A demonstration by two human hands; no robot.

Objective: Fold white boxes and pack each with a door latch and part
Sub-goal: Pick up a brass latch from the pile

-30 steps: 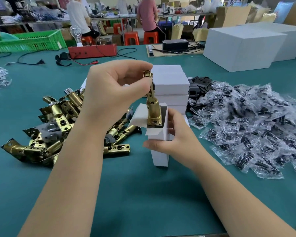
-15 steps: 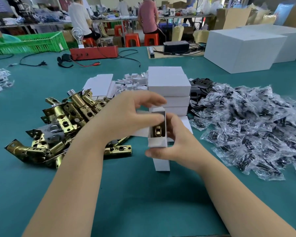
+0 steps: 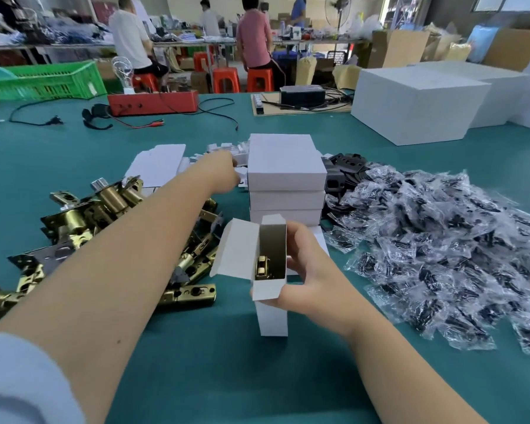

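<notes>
My right hand [image 3: 311,270] grips a small white box [image 3: 265,296] standing upright on the green table, its top flaps open. A brass door latch [image 3: 261,267] sits down inside it. My left hand [image 3: 222,171] reaches far forward to a pile of small white parts [image 3: 227,148] left of the stack of closed white boxes [image 3: 285,175]; its fingertips are hidden behind that stack. A heap of brass latches [image 3: 110,228] lies under my left forearm. Flat unfolded boxes [image 3: 156,163] lie behind the heap.
A big pile of bagged black parts [image 3: 441,246] covers the table's right side. Large white cartons [image 3: 419,102] stand at the back right. A red device [image 3: 153,102] with cables and a green crate [image 3: 43,81] are at the back. People work at far tables.
My left hand pushed the latch down into the box, let go and moved away forward to the small white parts. My right hand keeps holding the box.
</notes>
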